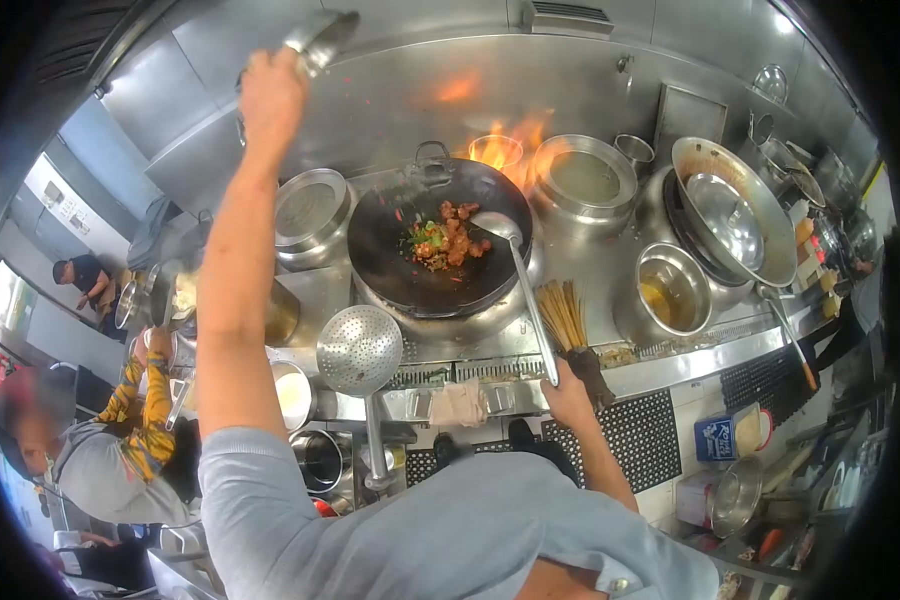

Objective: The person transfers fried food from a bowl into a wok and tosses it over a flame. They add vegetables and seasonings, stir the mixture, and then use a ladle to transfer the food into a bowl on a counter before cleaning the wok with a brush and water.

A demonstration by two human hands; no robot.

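Note:
Raised high at the upper left, my left hand (273, 95) grips a shiny metal bowl (320, 42), which is tilted; its inside is hidden. Small red bits show in the air between it and the black wok (385, 270). In the wok lie browned chunks of food (460, 240) with chopped green and red pieces. My right hand (568, 397) is closed around the handle end of a long metal ladle (530, 295), whose head rests in the wok beside the food. A bamboo wok brush (563, 315) stands just right of the ladle handle.
Flames (498, 150) rise behind the wok. A perforated skimmer (360, 350) lies at the front left. On the right are a pot of yellowish liquid (660, 300) and a large pan (705, 155). A co-worker with patterned sleeves (150, 400) stands at the left.

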